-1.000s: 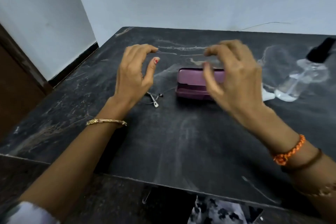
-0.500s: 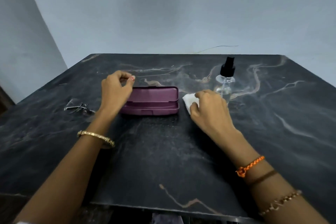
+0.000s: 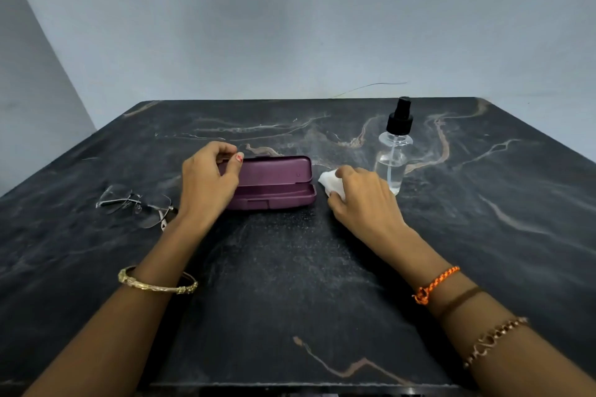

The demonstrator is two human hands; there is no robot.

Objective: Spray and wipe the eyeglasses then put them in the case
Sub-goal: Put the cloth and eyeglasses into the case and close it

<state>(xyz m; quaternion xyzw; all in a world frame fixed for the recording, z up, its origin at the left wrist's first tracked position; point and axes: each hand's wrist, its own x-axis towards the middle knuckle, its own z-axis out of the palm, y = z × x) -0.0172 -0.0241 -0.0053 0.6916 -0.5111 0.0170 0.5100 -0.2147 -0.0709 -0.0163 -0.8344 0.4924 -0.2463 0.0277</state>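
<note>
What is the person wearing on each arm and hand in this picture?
The left hand has red polish on the thumbnail, and a gold bangle sits on that wrist. The right hand has an orange braided cord, a thin brown band and a coppery chain bracelet on its forearm. No sleeves show.

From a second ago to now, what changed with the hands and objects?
Both hands came down from mid-air: the left hand grips the purple plastic eyeglass case, the right hand holds the white cloth. Rimless eyeglasses and clear spray bottle remain untouched on the table.
</note>
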